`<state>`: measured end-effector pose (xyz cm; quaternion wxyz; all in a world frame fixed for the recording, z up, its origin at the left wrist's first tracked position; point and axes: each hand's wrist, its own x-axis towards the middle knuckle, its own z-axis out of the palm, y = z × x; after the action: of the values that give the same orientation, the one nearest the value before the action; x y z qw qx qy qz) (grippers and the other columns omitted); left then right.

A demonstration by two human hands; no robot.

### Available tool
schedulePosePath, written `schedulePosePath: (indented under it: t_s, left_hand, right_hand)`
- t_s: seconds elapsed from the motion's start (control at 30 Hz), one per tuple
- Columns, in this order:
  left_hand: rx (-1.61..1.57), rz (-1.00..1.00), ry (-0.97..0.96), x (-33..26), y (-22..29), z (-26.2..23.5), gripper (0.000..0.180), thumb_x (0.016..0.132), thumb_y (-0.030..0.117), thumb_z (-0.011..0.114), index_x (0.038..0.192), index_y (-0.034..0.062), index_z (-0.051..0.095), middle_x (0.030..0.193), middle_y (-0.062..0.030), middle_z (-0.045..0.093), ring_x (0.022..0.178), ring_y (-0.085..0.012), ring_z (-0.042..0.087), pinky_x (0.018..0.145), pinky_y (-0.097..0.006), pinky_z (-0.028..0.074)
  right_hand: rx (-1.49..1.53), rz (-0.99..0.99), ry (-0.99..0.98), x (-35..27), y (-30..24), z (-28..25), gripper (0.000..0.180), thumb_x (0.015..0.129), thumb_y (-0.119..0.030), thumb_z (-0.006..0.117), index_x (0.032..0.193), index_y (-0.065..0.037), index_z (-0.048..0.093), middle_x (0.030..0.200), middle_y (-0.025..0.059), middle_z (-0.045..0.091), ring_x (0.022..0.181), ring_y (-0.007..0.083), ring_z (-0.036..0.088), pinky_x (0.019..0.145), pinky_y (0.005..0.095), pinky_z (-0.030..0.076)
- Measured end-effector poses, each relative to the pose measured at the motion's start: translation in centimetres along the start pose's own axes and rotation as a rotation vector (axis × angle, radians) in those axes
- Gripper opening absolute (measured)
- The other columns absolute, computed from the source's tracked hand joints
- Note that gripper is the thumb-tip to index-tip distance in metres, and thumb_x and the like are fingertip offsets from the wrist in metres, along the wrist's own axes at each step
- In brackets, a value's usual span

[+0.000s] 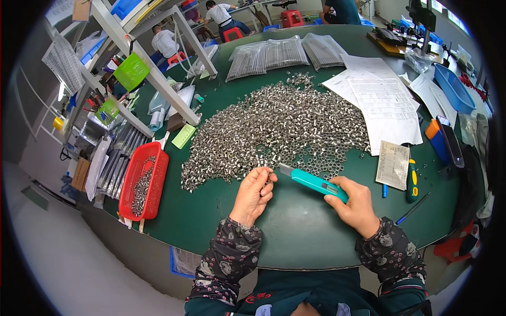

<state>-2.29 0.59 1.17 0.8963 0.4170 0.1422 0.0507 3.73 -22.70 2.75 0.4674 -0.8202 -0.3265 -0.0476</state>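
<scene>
My right hand (356, 204) grips a teal utility knife (319, 185), its blade out and pointing left toward my other hand. My left hand (254, 194) is closed in a pinch, with small metal ring pieces partly showing between the fingers. Just beyond both hands spreads a wide heap of small silvery metal rings (274, 121) on the green table (295, 237). The knife's blade tip is close to my left fingertips; I cannot tell whether it touches a ring.
A red plastic basket (156, 200) with metal rings stands at the left. Paper sheets (387, 102), a small card (392, 164), a green-yellow screwdriver (412, 181) and a phone (450, 142) lie at the right. Bagged metal tubes (269, 55) lie at the far edge. Other people sit behind.
</scene>
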Motion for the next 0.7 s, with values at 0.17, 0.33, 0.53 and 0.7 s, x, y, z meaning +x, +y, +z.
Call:
schedulePosePath:
  t_s: [0.17, 0.33, 0.53, 0.7]
  left_hand:
    - [0.009, 0.026, -0.056, 0.1, 0.19, 0.02, 0.016, 0.088, 0.012, 0.045, 0.101, 0.0033, 0.051, 0.082, -0.0038, 0.05, 0.053, -0.0034, 0.035, 0.037, -0.013, 0.025]
    - [0.008, 0.03, -0.067, 0.19, -0.02, -0.25, 0.014, 0.087, 0.01, 0.047, 0.1, 0.0034, 0.051, 0.082, -0.0041, 0.05, 0.054, -0.0036, 0.036, 0.038, -0.014, 0.025]
    - [0.013, 0.048, -0.069, 0.41, -0.32, -0.68, 0.012, 0.087, 0.009, 0.048, 0.097, 0.0035, 0.052, 0.081, -0.0036, 0.05, 0.054, -0.0041, 0.036, 0.038, -0.014, 0.025]
    - [0.016, 0.037, -0.077, 0.39, -0.32, -0.57, 0.012, 0.087, 0.01, 0.048, 0.096, 0.0031, 0.052, 0.08, -0.0033, 0.05, 0.054, -0.0043, 0.036, 0.038, -0.014, 0.025]
  right_hand:
    - [0.003, 0.017, -0.037, -0.01, 0.21, -0.01, 0.027, 0.071, -0.024, 0.063, 0.091, -0.006, 0.057, 0.075, 0.0132, 0.059, 0.064, 0.0309, 0.057, 0.056, 0.0368, 0.044]
    - [0.026, 0.027, -0.08, -0.09, 0.17, 0.11, 0.026, 0.071, -0.024, 0.063, 0.09, -0.007, 0.057, 0.074, 0.0134, 0.059, 0.065, 0.031, 0.058, 0.057, 0.0368, 0.044]
    - [0.054, 0.058, -0.14, -0.13, 0.24, 0.09, 0.026, 0.071, -0.025, 0.063, 0.09, -0.008, 0.058, 0.071, 0.0132, 0.06, 0.065, 0.0311, 0.058, 0.057, 0.0374, 0.044]
    - [0.076, 0.093, -0.186, -0.1, 0.35, 0.09, 0.026, 0.071, -0.027, 0.063, 0.089, -0.008, 0.058, 0.069, 0.0129, 0.059, 0.064, 0.0309, 0.058, 0.057, 0.0376, 0.044]
